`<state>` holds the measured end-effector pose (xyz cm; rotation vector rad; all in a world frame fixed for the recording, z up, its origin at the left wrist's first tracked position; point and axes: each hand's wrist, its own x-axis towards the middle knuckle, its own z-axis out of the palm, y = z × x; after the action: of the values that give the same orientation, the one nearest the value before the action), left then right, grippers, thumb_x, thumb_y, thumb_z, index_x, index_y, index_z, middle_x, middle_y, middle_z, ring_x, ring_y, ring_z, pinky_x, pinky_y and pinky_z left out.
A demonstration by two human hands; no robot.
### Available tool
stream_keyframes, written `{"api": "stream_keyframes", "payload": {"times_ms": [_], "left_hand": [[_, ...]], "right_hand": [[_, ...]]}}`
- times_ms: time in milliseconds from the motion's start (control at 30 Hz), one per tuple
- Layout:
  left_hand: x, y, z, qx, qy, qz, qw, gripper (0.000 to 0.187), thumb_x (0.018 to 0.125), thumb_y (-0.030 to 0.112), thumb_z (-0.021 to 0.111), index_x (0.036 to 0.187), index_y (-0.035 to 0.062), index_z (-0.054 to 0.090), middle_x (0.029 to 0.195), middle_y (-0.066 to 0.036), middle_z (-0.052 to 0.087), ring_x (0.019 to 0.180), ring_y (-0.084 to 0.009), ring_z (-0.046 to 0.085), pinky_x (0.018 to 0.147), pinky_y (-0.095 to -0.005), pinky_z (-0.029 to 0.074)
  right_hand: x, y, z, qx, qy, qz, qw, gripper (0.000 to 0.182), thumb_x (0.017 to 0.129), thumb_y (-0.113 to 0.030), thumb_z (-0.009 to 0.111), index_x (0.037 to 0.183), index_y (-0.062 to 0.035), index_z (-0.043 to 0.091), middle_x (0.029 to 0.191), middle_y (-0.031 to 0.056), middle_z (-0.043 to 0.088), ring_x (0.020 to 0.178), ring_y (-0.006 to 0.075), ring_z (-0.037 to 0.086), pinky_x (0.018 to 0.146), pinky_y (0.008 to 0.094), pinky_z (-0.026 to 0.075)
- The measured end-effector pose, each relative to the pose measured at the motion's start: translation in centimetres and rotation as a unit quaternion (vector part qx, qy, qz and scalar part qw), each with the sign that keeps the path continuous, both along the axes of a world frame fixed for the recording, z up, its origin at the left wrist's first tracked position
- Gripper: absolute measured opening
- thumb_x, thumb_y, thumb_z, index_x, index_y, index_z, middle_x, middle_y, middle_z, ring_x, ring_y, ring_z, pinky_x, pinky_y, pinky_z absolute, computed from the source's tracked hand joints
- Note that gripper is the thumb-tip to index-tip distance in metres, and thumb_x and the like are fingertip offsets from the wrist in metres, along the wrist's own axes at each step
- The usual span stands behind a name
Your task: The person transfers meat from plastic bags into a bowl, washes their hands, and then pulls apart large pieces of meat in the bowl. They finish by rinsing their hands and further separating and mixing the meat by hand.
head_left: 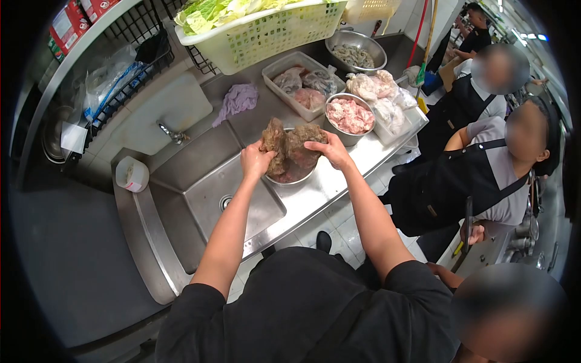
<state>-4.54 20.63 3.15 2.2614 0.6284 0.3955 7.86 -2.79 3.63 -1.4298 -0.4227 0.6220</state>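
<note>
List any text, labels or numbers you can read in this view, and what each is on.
None can be read.
Red cartons on the upper left shelf: white print and a round logo, too blurred to read.
White tub left of the sink: a small mark, too small to read.

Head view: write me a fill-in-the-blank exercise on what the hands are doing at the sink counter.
1. Both hands, left hand and right hand, grip brown chunks of meat above a metal ____.
2. That vessel sits just right of the ____ basin.
3. The basket at the back holds leafy ____.
4. A purple ____ lies crumpled on the counter.

Missing words: bowl; sink; greens; cloth
</note>
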Motion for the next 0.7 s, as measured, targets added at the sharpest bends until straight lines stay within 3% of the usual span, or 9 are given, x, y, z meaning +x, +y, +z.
{"api": "stream_keyframes", "payload": {"times_ms": [167,300,367,600,700], "left_hand": [[0.0,0.0,-0.2,-0.007,-0.024,-0.002,1.000,0.048,0.073,0.021,0.086,0.119,0.0111,0.078,0.097,-0.016,0.079,0.090,-0.0312,0.078,0.082,-0.0402,0.059],[0.1,0.1,-0.5,0.003,-0.025,0.002,1.000,0.047,0.073,0.021,0.086,0.117,0.0102,0.078,0.096,-0.017,0.079,0.089,-0.0306,0.078,0.082,-0.0397,0.059],[0.2,0.4,-0.8,-0.004,-0.014,-0.010,1.000,0.053,0.073,0.028,0.085,0.124,0.0153,0.076,0.096,-0.018,0.077,0.092,-0.0361,0.075,0.086,-0.0450,0.058],[0.2,0.3,-0.6,-0.004,-0.007,-0.010,1.000,0.052,0.074,0.028,0.085,0.124,0.0159,0.076,0.095,-0.019,0.077,0.092,-0.0366,0.075,0.085,-0.0458,0.058],[0.0,-0.1,0.0,0.000,-0.018,-0.005,1.000,0.046,0.074,0.022,0.085,0.118,0.0096,0.078,0.095,-0.016,0.079,0.088,-0.0311,0.078,0.082,-0.0403,0.059]], "right_hand": [[1.0,-0.5,0.3,0.008,0.125,0.051,0.991,0.058,0.086,-0.018,0.083,0.137,0.0001,0.062,0.128,0.0105,0.071,0.116,0.0226,0.068,0.099,0.0385,0.053],[1.8,-0.5,1.2,-0.031,0.137,0.059,0.988,0.056,0.088,-0.018,0.081,0.136,0.0023,0.062,0.128,0.0112,0.071,0.117,0.0243,0.067,0.099,0.0402,0.054],[2.1,-0.3,1.7,-0.053,0.123,0.084,0.987,0.051,0.091,-0.022,0.081,0.130,0.0042,0.063,0.121,0.0100,0.072,0.110,0.0207,0.070,0.094,0.0380,0.057],[1.9,-0.4,4.4,-0.127,0.121,0.106,0.979,0.046,0.091,-0.026,0.083,0.121,0.0047,0.067,0.114,0.0077,0.073,0.099,0.0175,0.072,0.082,0.0321,0.060],[2.7,-0.3,3.2,-0.112,0.133,0.132,0.976,0.046,0.091,-0.028,0.083,0.119,0.0041,0.068,0.111,0.0068,0.074,0.096,0.0153,0.072,0.079,0.0305,0.060]]}}
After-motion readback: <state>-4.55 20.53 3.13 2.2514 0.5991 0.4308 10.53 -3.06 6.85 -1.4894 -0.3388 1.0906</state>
